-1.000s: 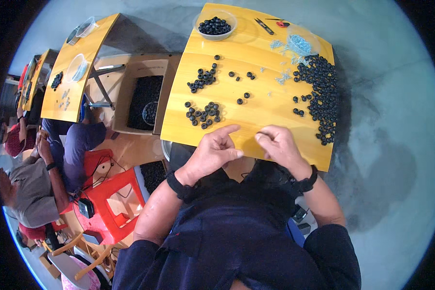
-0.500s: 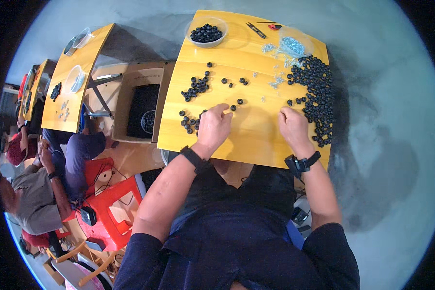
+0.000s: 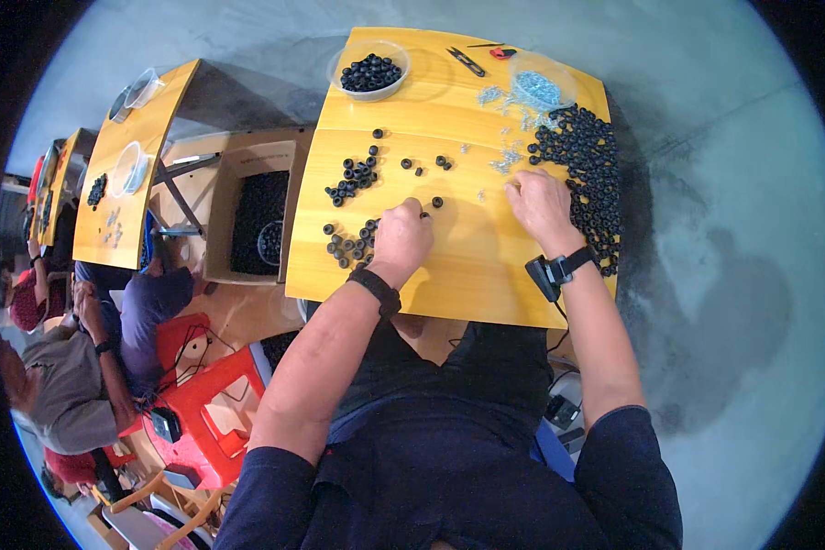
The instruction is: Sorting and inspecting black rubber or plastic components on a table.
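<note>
On the yellow table (image 3: 467,298), my left hand (image 3: 403,240) rests with its fingers curled in a pinch. A single black bead-like piece (image 3: 437,202) lies just beyond its fingertips, and another is partly hidden against them. Left of this hand are loose groups of the same round black pieces (image 3: 346,246). My right hand (image 3: 539,206) is closed, fingers bent toward the thumb, beside a big spread of black pieces (image 3: 593,174). Just past its fingertips lie small silvery parts (image 3: 506,163). Whatever either hand pinches is too small or hidden.
At the far side stand a clear bowl of black pieces (image 3: 371,77) and a tipped clear tub of silvery parts (image 3: 536,89). Black snips (image 3: 466,61) lie between them. A cardboard box (image 3: 218,255) and red stool (image 3: 206,417) are at left, near a seated co-worker (image 3: 73,385).
My right hand has moved forward, closer to the silvery parts. My left hand's fingers have curled in toward the nearest black piece. The whole view has shifted slightly.
</note>
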### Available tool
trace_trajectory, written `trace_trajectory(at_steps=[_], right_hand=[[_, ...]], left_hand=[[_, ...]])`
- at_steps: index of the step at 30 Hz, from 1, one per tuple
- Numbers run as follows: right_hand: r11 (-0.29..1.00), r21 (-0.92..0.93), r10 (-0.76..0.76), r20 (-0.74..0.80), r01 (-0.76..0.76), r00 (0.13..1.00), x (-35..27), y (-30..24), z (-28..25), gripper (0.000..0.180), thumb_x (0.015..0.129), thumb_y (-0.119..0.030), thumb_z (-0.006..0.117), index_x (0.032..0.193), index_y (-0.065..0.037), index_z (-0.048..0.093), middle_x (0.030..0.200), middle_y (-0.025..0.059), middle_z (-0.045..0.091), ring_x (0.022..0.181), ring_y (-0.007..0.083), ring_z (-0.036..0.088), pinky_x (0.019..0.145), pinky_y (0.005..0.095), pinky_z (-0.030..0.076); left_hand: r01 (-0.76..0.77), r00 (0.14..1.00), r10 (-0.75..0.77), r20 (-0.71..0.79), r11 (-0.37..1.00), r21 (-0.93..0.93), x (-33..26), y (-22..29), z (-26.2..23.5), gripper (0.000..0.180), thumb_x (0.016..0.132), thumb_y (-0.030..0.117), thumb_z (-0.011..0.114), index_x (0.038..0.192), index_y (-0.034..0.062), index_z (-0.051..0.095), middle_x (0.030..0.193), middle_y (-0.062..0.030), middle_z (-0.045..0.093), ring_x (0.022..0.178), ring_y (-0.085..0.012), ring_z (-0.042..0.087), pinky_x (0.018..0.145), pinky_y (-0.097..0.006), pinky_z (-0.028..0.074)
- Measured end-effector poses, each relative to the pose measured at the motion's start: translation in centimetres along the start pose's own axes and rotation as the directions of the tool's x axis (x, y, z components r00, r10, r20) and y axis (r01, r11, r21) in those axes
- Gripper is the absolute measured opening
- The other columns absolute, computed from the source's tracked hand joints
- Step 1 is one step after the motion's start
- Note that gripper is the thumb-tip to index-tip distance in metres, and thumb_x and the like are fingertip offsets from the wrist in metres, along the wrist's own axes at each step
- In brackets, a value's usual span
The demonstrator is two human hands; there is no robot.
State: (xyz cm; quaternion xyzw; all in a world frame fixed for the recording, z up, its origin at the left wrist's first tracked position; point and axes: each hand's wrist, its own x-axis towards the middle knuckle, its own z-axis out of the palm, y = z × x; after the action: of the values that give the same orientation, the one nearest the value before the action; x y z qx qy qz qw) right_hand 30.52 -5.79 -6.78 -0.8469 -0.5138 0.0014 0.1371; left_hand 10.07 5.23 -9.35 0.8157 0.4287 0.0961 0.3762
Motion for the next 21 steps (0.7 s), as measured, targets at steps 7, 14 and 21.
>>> trace_trajectory(at_steps=[7,14,21], right_hand=[[0.998,-0.039,-0.055,-0.035,0.054,0.998,0.6,0.1,1.3,0.016,0.081,-0.015,0.057,0.077,0.0,0.061,0.075,0.0198,0.061,0.072,0.0369,0.062,0.063,0.0464,0.05],[0.943,0.331,0.037,0.006,-0.037,0.999,-1.2,-0.2,0.7,0.01,0.079,-0.006,0.06,0.087,-0.001,0.062,0.074,0.019,0.064,0.067,0.032,0.064,0.06,0.0403,0.05],[0.565,0.756,0.193,0.269,-0.331,0.944,-2.7,-2.1,0.6,0.012,0.086,-0.004,0.058,0.091,0.005,0.062,0.073,0.0097,0.064,0.058,0.0132,0.063,0.049,0.0255,0.051]], left_hand=[[-0.233,0.965,0.192,-0.178,0.94,-0.248,-1.3,0.9,-0.9,0.018,0.08,0.01,0.065,0.092,-0.0035,0.062,0.078,-0.0199,0.066,0.065,-0.0281,0.066,0.058,-0.034,0.052],[0.135,0.99,-0.067,0.122,0.677,-0.723,-4.4,1.2,-2.7,0.019,0.085,0.006,0.064,0.101,-0.0052,0.061,0.08,-0.0054,0.062,0.057,-0.0085,0.056,0.051,-0.021,0.047],[0.197,0.979,-0.073,0.191,0.588,-0.785,-7.1,0.5,-2.6,0.014,0.084,0.0,0.064,0.097,-0.0031,0.062,0.081,-0.0034,0.062,0.056,-0.0085,0.056,0.051,-0.021,0.048]])
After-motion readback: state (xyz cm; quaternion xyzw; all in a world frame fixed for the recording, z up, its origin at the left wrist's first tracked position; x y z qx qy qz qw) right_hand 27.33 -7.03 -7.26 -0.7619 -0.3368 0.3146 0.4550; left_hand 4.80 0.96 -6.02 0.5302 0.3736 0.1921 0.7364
